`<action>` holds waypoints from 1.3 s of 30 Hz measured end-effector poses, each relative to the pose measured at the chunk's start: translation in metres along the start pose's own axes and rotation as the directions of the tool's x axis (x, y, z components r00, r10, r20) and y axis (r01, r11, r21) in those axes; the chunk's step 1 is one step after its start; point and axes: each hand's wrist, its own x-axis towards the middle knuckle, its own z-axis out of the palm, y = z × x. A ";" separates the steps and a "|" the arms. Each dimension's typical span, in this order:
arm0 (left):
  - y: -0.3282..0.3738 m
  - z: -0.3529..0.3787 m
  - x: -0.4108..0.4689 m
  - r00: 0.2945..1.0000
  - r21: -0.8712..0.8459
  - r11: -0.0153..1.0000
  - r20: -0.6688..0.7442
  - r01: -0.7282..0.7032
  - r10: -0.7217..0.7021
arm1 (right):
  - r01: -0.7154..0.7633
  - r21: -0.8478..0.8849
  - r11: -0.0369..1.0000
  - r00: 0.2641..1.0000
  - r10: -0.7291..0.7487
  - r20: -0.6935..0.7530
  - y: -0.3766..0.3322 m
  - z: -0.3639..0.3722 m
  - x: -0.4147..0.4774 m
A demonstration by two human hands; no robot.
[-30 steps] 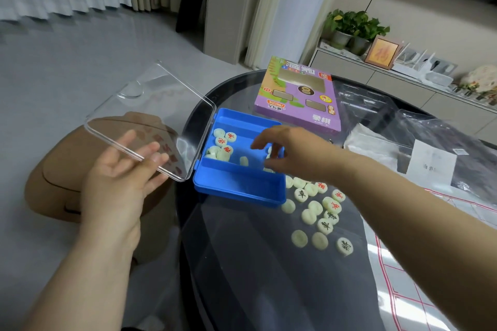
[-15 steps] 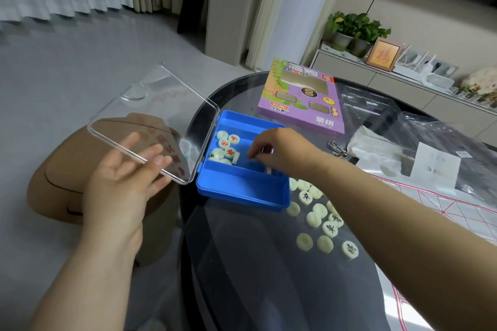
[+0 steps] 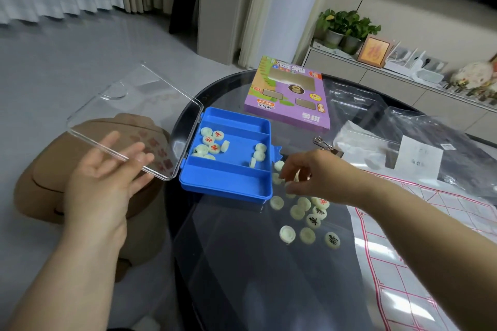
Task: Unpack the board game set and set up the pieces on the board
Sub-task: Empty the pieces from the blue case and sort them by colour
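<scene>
The left hand (image 3: pixel 102 185) is lying flat with straight fingers against the clear lid (image 3: pixel 129 115), which is standing open off the table's edge. The blue case (image 3: pixel 228 185) is sitting on the glass table (image 3: pixel 242 277), with pieces (image 3: pixel 211 142) lying in its middle compartment. The right hand (image 3: pixel 314 174) is hovering just right of the case, fingers bent down over the loose pieces (image 3: pixel 306 212) on the glass; whether it is pinching one I cannot tell. The board (image 3: pixel 430 223) is lying further right, and the purple box (image 3: pixel 290 94) is resting behind the case.
</scene>
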 end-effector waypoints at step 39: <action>0.002 -0.002 0.001 0.999 -0.030 0.999 -0.006 0.031 -0.032 | 0.123 -0.058 0.991 0.947 -0.135 -0.291 -0.033 -0.006 0.058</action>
